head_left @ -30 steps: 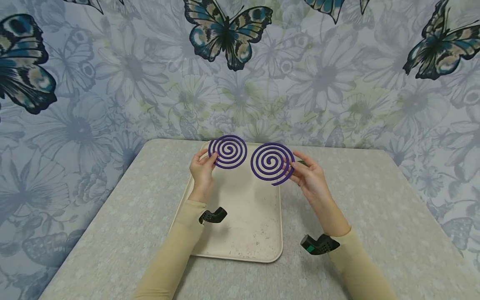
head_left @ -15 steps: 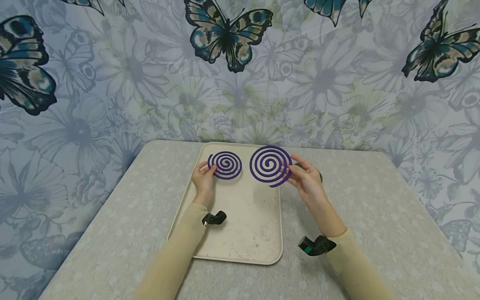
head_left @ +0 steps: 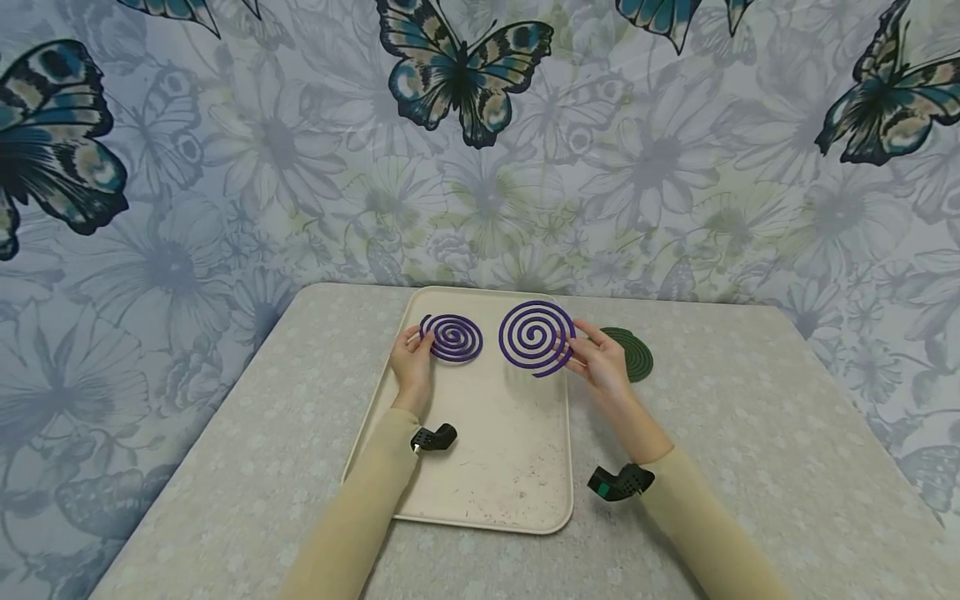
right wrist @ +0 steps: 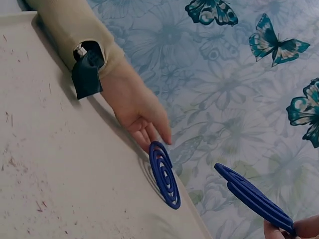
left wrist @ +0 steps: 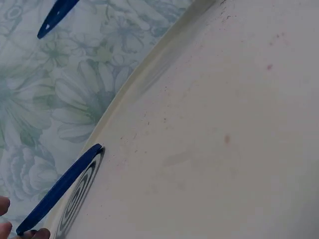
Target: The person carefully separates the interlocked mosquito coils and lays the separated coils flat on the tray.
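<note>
My left hand (head_left: 411, 371) pinches the left edge of a purple mosquito coil (head_left: 453, 335) between thumb and fingers. This coil lies nearly flat, close over the far part of the cream tray (head_left: 487, 450); its shadow shows under it in the left wrist view. In my right hand (head_left: 606, 362) a second purple mosquito coil (head_left: 536, 335) is gripped by its right edge, raised and tilted up to face me. Its loose outer end points down. From the right wrist view, the raised coil (right wrist: 256, 199) appears almost edge-on, with fingertips at its lower end.
Behind my right hand, a green coil stack (head_left: 636, 357) lies on the table (head_left: 720, 433), right of the tray. Dark crumbs speckle the tray's near right part. A butterfly-patterned wall (head_left: 480, 208) stands directly behind the table.
My left hand has lowered its coil toward the tray and tipped it from facing me to nearly flat. My right hand has shifted slightly left with its coil, uncovering the green stack.
</note>
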Action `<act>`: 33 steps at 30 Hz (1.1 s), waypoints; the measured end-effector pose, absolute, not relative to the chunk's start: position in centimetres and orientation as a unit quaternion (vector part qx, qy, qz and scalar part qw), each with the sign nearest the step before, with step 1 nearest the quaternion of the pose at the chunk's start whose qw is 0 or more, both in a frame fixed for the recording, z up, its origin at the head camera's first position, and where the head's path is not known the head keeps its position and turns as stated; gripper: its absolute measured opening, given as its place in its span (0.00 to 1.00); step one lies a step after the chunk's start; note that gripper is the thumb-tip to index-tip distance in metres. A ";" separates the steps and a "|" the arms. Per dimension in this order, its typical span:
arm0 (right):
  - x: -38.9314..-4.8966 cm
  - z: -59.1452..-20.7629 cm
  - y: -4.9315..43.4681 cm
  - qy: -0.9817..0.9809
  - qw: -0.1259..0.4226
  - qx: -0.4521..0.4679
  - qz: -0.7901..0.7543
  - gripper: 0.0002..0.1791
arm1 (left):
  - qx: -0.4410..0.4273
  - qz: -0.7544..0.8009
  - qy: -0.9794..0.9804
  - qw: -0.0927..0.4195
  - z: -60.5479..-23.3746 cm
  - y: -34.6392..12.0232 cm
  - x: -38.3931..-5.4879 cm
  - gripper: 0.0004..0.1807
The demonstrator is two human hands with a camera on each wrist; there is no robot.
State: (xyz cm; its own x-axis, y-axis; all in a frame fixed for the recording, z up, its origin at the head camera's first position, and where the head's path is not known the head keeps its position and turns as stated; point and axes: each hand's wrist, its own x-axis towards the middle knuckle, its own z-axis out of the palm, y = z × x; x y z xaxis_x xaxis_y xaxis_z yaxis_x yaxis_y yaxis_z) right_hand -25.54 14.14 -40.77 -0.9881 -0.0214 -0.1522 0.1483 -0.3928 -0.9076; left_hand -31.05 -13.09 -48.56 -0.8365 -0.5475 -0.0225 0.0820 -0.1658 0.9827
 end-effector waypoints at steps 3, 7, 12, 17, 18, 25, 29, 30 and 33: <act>-26.7 -41.6 13.7 0.565 0.051 0.076 -0.820 0.29 | 0.158 -0.719 -0.643 0.211 -48.5 -13.0 -31.0 0.20; -28.2 -42.5 13.1 0.576 0.052 0.095 -0.811 0.28 | 0.133 -0.703 -0.668 0.202 -48.4 -12.9 -30.8 0.22; -29.7 -43.5 12.5 0.577 0.068 0.111 -0.806 0.28 | 0.141 -0.698 -0.671 0.206 -48.3 -12.9 -30.6 0.21; -30.8 -44.5 11.9 0.587 0.072 0.113 -0.798 0.27 | 0.139 -0.708 -0.658 0.216 -47.8 -12.9 -30.2 0.18; -31.0 -44.8 11.9 0.588 0.072 0.112 -0.798 0.27 | 0.141 -0.710 -0.655 0.217 -47.7 -12.9 -30.2 0.18; -31.6 -45.5 12.1 0.622 0.072 0.117 -0.771 0.27 | 0.138 -0.709 -0.658 0.214 -47.9 -12.4 -30.6 0.17; -31.5 -45.3 12.2 0.656 0.072 0.110 -0.744 0.29 | 0.124 -0.701 -0.676 0.190 -47.1 -11.7 -30.2 0.17; -31.4 -45.2 12.3 0.663 0.073 0.107 -0.737 0.29 | 0.120 -0.695 -0.685 0.184 -46.8 -11.3 -30.1 0.17; -31.1 -44.8 12.7 0.673 0.075 0.103 -0.729 0.29 | 0.099 -0.685 -0.704 0.161 -45.7 -10.1 -29.6 0.16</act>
